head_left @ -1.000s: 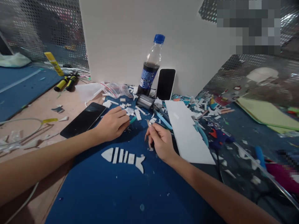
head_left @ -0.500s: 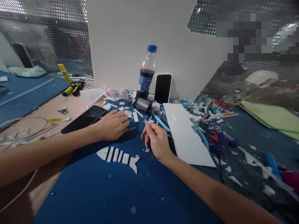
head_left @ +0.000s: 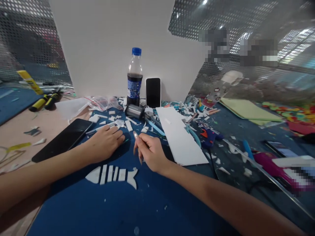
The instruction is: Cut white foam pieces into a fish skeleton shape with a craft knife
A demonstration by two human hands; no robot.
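Observation:
My left hand (head_left: 104,143) lies palm down on the blue mat (head_left: 103,203), fingers together over a small teal-tipped thing I cannot make out. My right hand (head_left: 150,152) is closed in a pen grip round a thin craft knife (head_left: 136,136) whose tip points up. Just in front of both wrists lies a white fish skeleton (head_left: 112,174) made of cut foam pieces. A long white foam strip (head_left: 179,136) lies to the right of my right hand.
A dark phone (head_left: 62,139) lies left of my left hand. A cola bottle (head_left: 134,78) and an upright phone (head_left: 153,92) stand by the white board at the back. Foam scraps, blue pens, a glue gun (head_left: 209,135) and coloured sheets litter the right side.
The camera has swung to the right, so everything sits further left in view. Both hands keep nearly the same pose on the mat; the right hand still grips the knife.

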